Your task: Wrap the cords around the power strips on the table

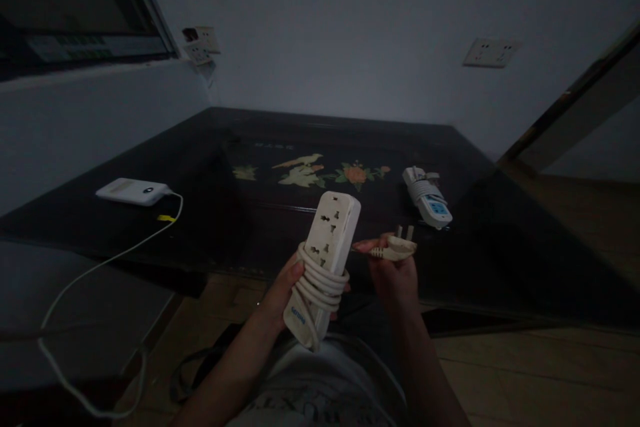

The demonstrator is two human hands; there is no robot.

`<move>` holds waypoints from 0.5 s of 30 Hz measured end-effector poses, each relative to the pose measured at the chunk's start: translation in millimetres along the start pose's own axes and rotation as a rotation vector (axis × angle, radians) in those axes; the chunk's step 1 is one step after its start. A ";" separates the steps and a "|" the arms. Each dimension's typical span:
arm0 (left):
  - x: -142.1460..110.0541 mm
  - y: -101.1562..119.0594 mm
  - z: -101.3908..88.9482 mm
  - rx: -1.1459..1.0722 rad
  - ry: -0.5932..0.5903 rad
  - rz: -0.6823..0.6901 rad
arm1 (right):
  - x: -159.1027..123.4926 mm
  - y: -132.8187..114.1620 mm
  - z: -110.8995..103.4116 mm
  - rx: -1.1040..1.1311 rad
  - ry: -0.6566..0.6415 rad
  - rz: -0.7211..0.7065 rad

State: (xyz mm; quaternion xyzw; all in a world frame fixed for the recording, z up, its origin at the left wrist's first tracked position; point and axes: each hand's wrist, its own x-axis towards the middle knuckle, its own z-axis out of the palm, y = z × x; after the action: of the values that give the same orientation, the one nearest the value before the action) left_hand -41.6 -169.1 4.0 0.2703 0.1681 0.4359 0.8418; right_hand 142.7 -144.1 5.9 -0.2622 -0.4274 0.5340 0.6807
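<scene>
My left hand (287, 290) is wrapped round a white power strip (336, 213), which is tilted up in front of me. Several turns of its white cord (320, 285) are wound about its lower half, over the sockets. To the right, my right hand (395, 273) grips the plug (397, 248) with its prongs pointing up. Part of the left fingers is hidden behind the strip. Beyond my right hand, a second power strip (435, 207) with its cord wound round it lies on the dark table (280, 233).
A white power bank-like device (133, 191) lies on the left of the table, its white cable (110, 257) hanging over the front edge. A yellow piece (166, 218) is beside it. Wall sockets (493, 52) are at the back right, more (200, 47) in the left corner.
</scene>
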 end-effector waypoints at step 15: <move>-2.0 -5.4 13.2 -0.118 -0.031 0.081 | 4.1 -5.1 8.9 0.112 0.269 -0.001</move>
State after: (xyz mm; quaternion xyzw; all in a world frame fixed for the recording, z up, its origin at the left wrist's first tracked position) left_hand -32.4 -177.4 11.4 0.2335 0.1180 0.4747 0.8404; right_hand 137.8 -142.6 15.7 -0.2927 -0.3021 0.5167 0.7457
